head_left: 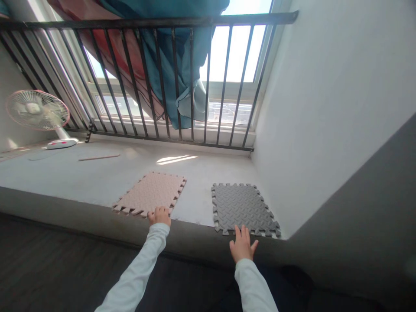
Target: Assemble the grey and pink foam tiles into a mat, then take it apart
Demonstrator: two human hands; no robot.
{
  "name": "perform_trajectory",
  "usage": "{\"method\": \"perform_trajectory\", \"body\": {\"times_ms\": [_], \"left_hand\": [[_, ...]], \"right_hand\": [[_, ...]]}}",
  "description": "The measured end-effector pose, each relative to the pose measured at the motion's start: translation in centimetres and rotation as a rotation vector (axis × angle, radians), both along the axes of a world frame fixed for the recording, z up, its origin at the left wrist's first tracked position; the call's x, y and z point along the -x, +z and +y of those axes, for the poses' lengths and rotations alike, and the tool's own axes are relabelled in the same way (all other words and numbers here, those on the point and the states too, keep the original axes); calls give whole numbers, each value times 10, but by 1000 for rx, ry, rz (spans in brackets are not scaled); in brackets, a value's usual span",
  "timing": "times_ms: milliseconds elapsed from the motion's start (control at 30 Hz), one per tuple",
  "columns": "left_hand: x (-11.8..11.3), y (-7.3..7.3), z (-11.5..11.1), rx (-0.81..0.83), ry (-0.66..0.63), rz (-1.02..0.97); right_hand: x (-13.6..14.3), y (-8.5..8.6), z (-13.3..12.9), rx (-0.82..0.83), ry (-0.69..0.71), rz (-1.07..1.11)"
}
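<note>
A pink foam mat tile [152,190] with jigsaw edges lies on the pale window ledge. My left hand [160,215] is at its front right corner, fingers curled over the edge; the thumb is hidden. To the right, a grey foam mat tile [242,207] with the same toothed edges lies flat, close to the side wall and apart from the pink one. My right hand [242,247] has its fingers spread, and their tips touch the front edge of the grey tile.
A white and pink fan [37,110] stands at the ledge's far left. Near it lies a thin brown stick [99,157]. Black metal railing [175,82] runs along the back, before a window and teal and red curtains [162,56]. A white wall [325,99] bounds the right side.
</note>
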State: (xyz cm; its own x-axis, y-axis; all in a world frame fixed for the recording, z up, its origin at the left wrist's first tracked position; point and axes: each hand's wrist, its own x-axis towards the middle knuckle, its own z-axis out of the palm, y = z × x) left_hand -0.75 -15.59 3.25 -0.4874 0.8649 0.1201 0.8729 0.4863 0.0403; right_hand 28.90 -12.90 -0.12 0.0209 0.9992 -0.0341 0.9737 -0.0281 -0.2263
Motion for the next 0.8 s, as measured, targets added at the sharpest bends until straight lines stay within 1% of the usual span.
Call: {"method": "perform_trajectory", "body": {"times_ms": [33,100,167,233,300,367,467,567,633,733,800], "left_hand": [[-10,4,2,-8,-31,5],[-37,9,7,-13,-158,-40],[-69,10,12,30,-339,-129],[-102,6,17,108,-489,-201],[-130,2,21,184,-562,-227],[-150,-2,25,230,-575,-216],[-164,-4,29,245,-549,-185],[-167,-5,34,244,-530,-159],[-168,-4,39,241,-555,-152],[-165,3,49,219,-626,-153],[-160,13,58,171,-673,-146]], "right_hand": [[-2,-1,0,-32,-13,72],[-8,-1,2,-127,-53,254],[-15,1,3,-237,-115,444],[-22,3,4,-303,-201,596],[-29,5,3,-313,-284,702],[-33,7,2,-308,-343,768],[-36,9,0,-305,-373,804],[-37,10,0,-287,-390,792],[-36,10,1,-273,-392,777],[-36,8,3,-257,-380,768],[-36,7,4,-242,-379,776]]}}
